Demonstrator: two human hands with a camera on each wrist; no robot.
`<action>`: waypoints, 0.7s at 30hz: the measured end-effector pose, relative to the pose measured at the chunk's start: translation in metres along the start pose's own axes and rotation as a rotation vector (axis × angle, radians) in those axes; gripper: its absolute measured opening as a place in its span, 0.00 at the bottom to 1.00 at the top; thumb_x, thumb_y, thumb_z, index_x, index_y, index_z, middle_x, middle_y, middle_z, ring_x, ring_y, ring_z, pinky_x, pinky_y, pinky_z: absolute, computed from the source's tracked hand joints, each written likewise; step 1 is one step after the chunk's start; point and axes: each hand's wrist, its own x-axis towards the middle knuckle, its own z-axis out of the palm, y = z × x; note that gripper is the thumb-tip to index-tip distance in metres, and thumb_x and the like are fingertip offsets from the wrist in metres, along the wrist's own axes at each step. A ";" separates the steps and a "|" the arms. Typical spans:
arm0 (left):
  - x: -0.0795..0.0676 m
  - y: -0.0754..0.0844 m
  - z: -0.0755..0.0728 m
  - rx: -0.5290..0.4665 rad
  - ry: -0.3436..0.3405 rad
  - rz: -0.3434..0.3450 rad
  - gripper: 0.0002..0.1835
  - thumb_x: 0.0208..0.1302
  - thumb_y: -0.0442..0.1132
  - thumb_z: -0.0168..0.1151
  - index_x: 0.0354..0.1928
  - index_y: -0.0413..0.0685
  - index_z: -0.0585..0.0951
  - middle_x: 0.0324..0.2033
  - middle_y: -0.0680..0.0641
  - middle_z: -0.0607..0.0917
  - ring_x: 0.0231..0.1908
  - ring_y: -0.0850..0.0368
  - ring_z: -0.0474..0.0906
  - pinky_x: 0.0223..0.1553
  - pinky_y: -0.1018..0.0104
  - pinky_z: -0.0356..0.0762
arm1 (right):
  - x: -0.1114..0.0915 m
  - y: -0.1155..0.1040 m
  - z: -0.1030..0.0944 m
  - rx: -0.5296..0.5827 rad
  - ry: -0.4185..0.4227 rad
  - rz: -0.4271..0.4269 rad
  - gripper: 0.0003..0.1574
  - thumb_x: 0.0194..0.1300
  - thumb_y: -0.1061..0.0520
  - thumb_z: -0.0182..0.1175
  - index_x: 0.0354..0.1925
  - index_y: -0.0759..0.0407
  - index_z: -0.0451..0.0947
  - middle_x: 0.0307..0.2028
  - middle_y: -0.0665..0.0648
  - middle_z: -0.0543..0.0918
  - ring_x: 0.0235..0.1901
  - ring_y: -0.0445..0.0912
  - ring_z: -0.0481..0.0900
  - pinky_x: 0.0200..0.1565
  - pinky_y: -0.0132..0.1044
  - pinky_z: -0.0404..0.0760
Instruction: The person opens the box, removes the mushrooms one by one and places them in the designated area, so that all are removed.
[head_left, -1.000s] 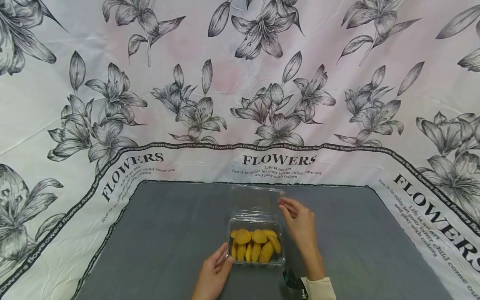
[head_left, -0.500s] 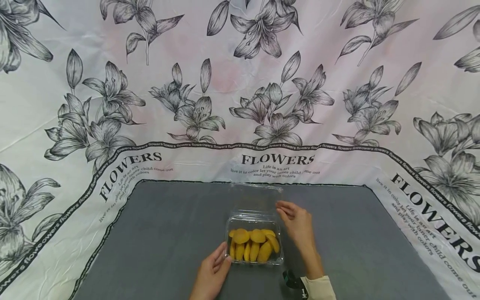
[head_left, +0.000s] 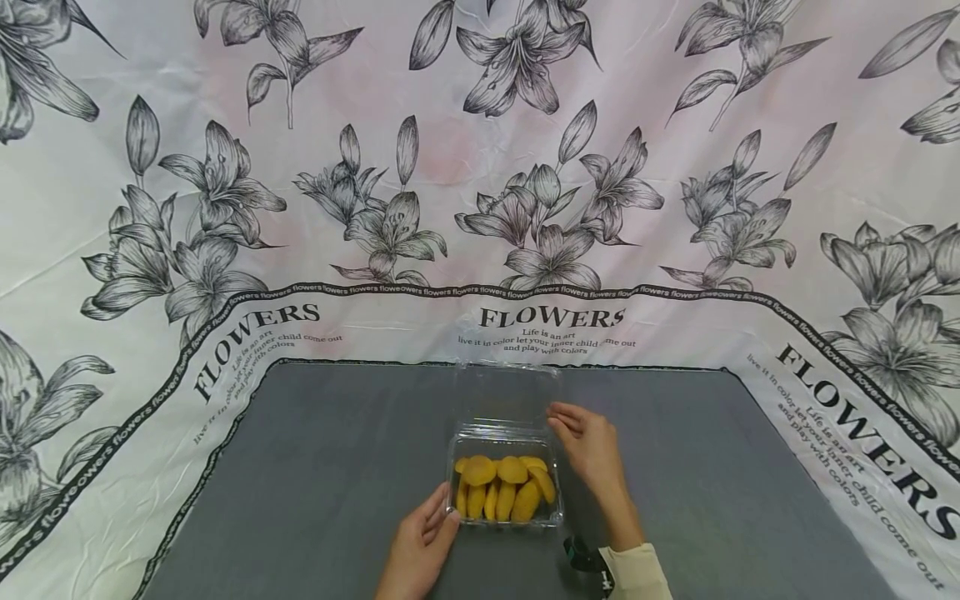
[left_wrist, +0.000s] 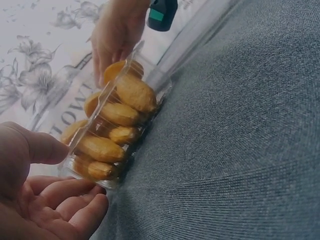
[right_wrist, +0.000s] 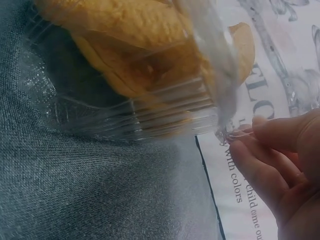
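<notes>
While the left hand [head_left: 420,542] grips the lower-centre clear box [head_left: 542,517], the right hand [head_left: 594,454] pinches its open lid [head_left: 506,396], apparently a lid-swinging step needing steady bracing next.

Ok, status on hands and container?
Left hand grips clear plastic clamshell container at left side. Right hand pinches open lid's right edge. Yellow oblong pieces inside; no obstruction seen.

Far side is filled by a pale sheet [head_left: 450,158], printed with grey-black lilies [head_left: 517,67] and tinged faintly pink. Creases are seen in it. Grey woven surface [head_left: 337,467] is bordered left, far and right by a white margin [head_left: 405,333] printed with "FLOWERS" lettering [head_left: 551,317] and a black band [head_left: 480,291].
</notes>
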 end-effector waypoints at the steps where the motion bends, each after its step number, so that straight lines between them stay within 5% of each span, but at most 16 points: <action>1: 0.000 0.000 0.000 0.008 -0.001 -0.001 0.33 0.80 0.40 0.62 0.74 0.22 0.66 0.70 0.26 0.72 0.70 0.33 0.71 0.65 0.54 0.79 | 0.000 0.000 0.000 0.000 -0.006 -0.001 0.19 0.74 0.59 0.69 0.60 0.65 0.86 0.51 0.61 0.91 0.50 0.54 0.91 0.51 0.46 0.89; 8: 0.003 0.002 -0.002 0.016 -0.016 -0.075 0.35 0.80 0.45 0.62 0.75 0.26 0.66 0.71 0.27 0.71 0.72 0.34 0.70 0.64 0.57 0.80 | 0.002 0.003 0.001 0.000 -0.040 0.024 0.20 0.74 0.59 0.68 0.61 0.64 0.85 0.52 0.61 0.90 0.51 0.54 0.90 0.52 0.46 0.89; 21: 0.002 0.002 -0.002 -0.007 -0.023 -0.074 0.34 0.80 0.42 0.61 0.75 0.24 0.65 0.72 0.26 0.70 0.72 0.33 0.69 0.65 0.56 0.80 | 0.003 0.008 0.003 -0.021 -0.056 -0.005 0.21 0.72 0.61 0.70 0.59 0.70 0.85 0.49 0.66 0.90 0.48 0.57 0.91 0.48 0.45 0.90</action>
